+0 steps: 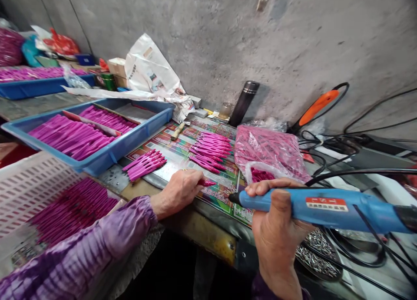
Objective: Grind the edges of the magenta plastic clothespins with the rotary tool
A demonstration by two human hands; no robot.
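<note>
My left hand [180,189] is closed on a slim magenta piece [207,183], whose pointed end sticks out to the right past the fingers. Wrapped in my right hand [276,230] is a blue corded electric screwdriver [325,206] with a red and white label. Its dark tip points left, a short way from the magenta piece and apart from it. Beyond my left hand, a row of magenta pieces [211,150] lies on a printed mat [213,196]. A smaller bunch of magenta pieces [146,164] lies to its left.
A blue tray [130,146] of magenta pieces stands left, above a white perforated basket [42,174]. Right of the mat lie a plastic bag of pink parts [270,148], a dish of small silver parts [321,254] and tangled black cables. A dark flask [244,103] leans by the wall.
</note>
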